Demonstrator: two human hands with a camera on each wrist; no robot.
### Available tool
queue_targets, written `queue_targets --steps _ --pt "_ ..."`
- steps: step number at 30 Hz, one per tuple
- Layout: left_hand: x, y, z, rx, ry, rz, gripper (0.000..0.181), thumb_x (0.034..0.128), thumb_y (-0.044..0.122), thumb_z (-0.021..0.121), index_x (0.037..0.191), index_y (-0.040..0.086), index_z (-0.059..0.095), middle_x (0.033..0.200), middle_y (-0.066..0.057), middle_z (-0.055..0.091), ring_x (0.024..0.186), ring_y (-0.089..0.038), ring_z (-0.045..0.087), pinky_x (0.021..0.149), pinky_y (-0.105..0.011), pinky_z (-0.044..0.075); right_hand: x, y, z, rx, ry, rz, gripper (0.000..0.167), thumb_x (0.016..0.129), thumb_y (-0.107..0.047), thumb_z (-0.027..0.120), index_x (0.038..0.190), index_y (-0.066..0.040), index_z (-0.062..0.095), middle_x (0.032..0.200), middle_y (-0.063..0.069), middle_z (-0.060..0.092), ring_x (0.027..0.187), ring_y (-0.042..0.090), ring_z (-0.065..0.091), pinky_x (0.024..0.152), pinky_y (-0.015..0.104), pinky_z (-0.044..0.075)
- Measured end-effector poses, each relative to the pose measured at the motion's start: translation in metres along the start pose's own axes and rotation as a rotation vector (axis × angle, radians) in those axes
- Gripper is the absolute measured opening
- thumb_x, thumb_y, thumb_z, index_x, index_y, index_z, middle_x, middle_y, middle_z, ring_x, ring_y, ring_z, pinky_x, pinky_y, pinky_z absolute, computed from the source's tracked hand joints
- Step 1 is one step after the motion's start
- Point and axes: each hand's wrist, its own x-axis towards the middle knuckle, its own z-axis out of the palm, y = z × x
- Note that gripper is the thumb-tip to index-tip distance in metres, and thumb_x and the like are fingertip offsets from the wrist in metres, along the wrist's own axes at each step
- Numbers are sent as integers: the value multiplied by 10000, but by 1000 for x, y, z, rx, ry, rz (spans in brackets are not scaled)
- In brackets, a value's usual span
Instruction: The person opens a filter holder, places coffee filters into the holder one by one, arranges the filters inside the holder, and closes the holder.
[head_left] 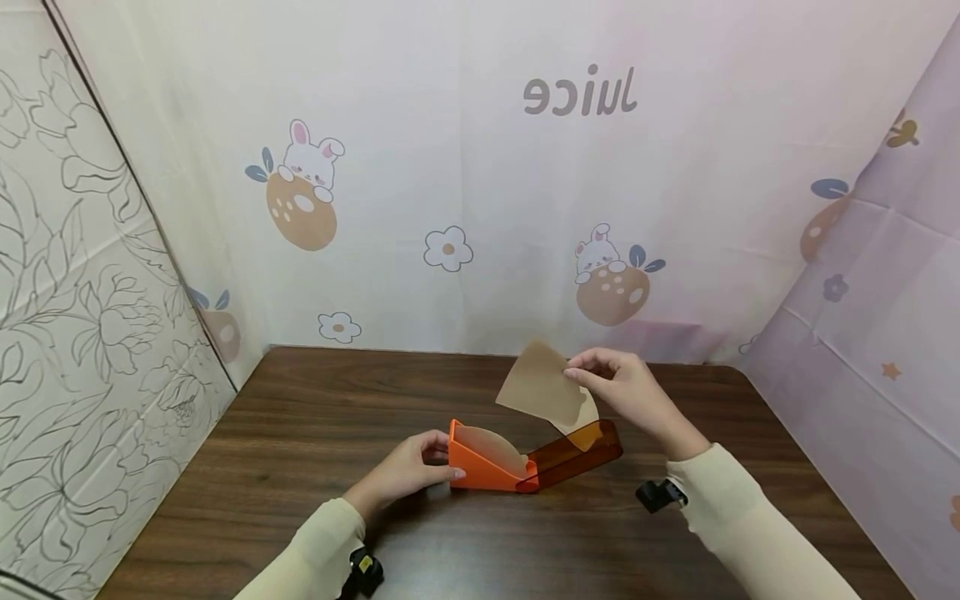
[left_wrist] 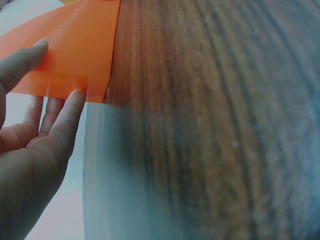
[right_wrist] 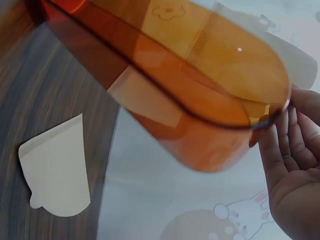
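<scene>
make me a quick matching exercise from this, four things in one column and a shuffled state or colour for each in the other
Column one
1. left hand
2. right hand
3. amber lid
4. table

Column two
a. dark brown, wood-grained
b. pinches tan paper
c. translucent, open
d. holds the orange holder

Pairs: 1-d, 2-b, 3-c, 4-a

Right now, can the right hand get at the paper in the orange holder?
Likely yes: the amber lid stands open, leaving that paper exposed, though the right hand already pinches another sheet.
</scene>
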Motion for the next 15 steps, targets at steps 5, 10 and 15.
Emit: queue_targets --steps 5,10,15 --pt "1 -2 0 -5 -3 3 385 870 204 806 1180 57 633 1100 -36 685 1047 -203 636 920 -377 502 -3 -9 5 15 -29 -4 163 923 -351 738 1000 -208 746 802 41 664 590 196 471 509 286 395" --pt "1 -3 0 -3 -3 5 388 870 207 805 1184 57 632 1100 -37 683 1046 -203 634 923 -384 499 -5 -14 10 29 -53 -3 144 919 -338 742 998 -218 744 807 32 662 593 181 460 529 286 395" --pt "0 -3 0 -1 -1 4 387 869 212 807 1180 61 634 1094 -34 685 1045 -201 634 922 -383 498 -7 -16 16 28 -69 -17 115 924 -286 742 1011 -211 742 849 3 687 640 178 493 563 279 409"
